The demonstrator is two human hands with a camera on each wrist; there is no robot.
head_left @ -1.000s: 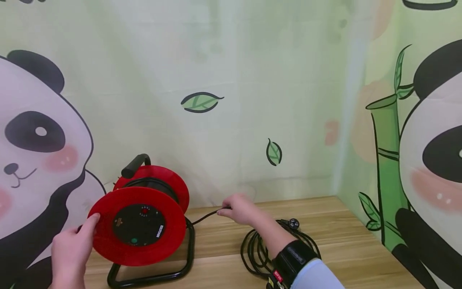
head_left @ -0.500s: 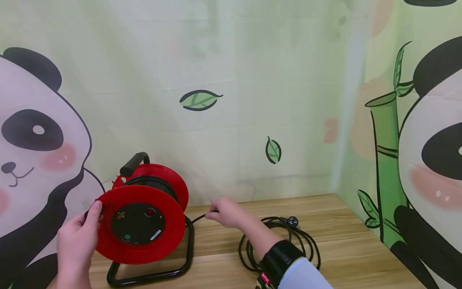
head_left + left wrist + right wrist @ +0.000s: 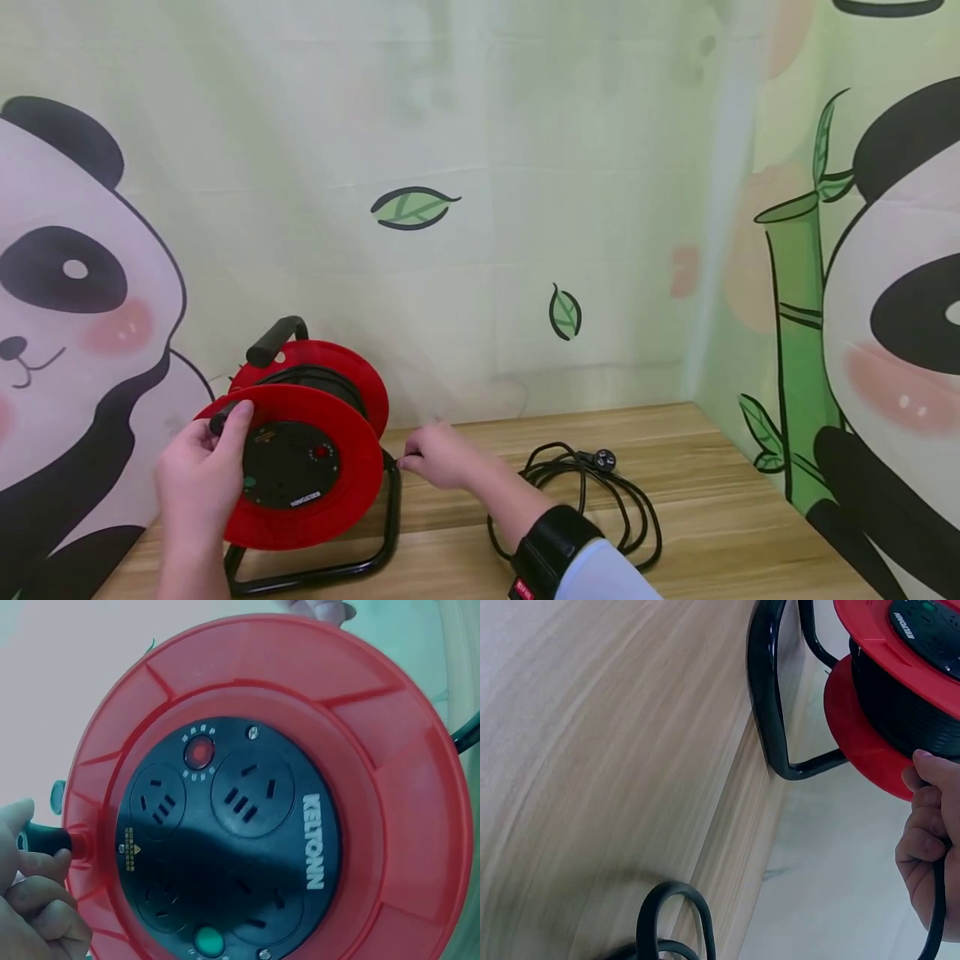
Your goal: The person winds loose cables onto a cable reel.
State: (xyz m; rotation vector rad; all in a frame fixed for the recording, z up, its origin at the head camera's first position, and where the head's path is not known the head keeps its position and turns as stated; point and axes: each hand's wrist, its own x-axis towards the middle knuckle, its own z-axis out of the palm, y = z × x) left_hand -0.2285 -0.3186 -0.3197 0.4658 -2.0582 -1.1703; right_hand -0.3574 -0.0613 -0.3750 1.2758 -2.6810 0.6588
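A red cable reel [image 3: 356, 492] with a black socket panel [image 3: 247, 795] stands on a black tubular frame [image 3: 393, 525]. My left hand [image 3: 197, 483] grips the small black crank knob [image 3: 46, 840] on the reel's front disc, at its upper left in the head view. Close to the reel's right side, my right hand [image 3: 438, 456] holds the black cable [image 3: 937, 907], fingers curled round it. In the right wrist view, that hand is beside the cable windings [image 3: 889, 694] between the two red discs. The cable's loose length lies in a coil [image 3: 652, 529] on the wooden table.
A black plug [image 3: 604, 460] lies at the coil's far side. The reel's carrying handle [image 3: 273, 340] sticks up at the top. Behind the table [image 3: 720, 483] hangs a curtain [image 3: 480, 317] printed with pandas and leaves.
The reel's front disc has turned clockwise, my left hand moving right and up with the knob. My right hand has moved left to the reel, and the coil's loops have shifted.
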